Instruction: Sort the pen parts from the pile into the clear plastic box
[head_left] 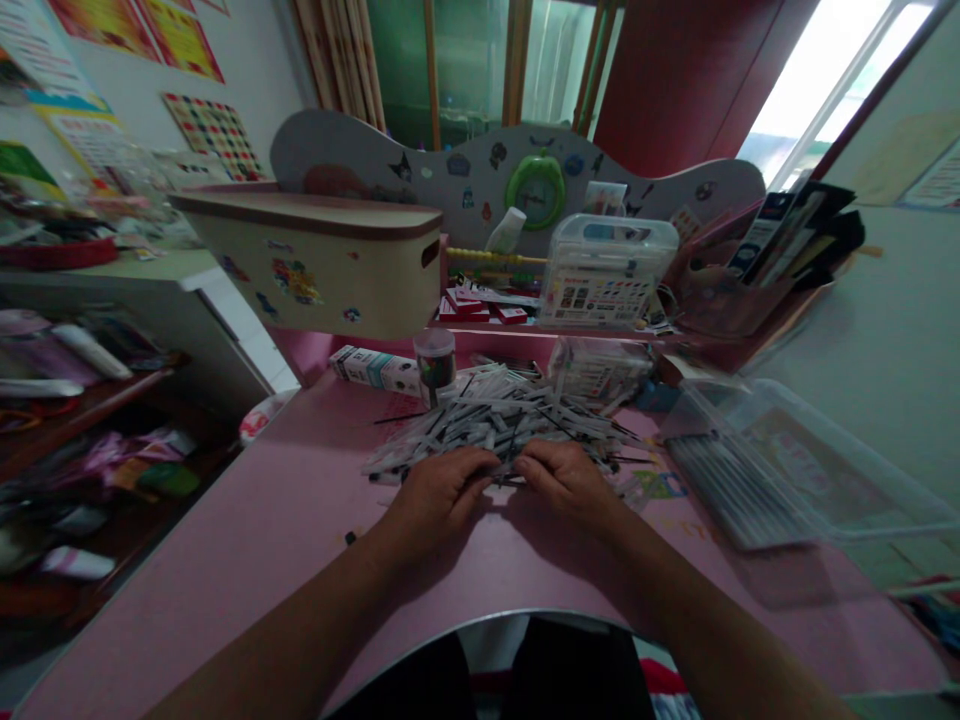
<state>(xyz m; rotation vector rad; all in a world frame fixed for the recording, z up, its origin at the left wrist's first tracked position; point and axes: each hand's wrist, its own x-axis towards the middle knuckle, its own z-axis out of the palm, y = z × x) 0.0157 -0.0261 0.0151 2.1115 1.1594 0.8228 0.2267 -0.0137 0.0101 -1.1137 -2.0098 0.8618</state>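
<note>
Close together at the near edge of a heap of pens, left grip and right grip, with a narrow gap between the two. Fingers curled in and thumbs near forefingers on both; impossible to tell, at this blur, whether closed on a pen or only touching the heap. Under both, the pink desk. Just beyond the fingertips, the pens in a loose tangle, mostly pale and grey, with thin dark ends out to either side.

Beyond the left grip, at the back of the heap, an upright clear tub, with a long striped box lying just to the left of it. Nearer than the left grip, beside the forearm, a small black piece. Beyond the right grip, behind the heap, a clear case. Well to the right of the right grip, an open clear box and, at the nearer side of it, a row of grey pens, side by side.

Farther ahead of both grips, on a raised shelf, small red boxes, a tilted white bottle and a green clock. Up to the left, a cream bin with a brown lid; up to the right, an upright carry case.
</note>
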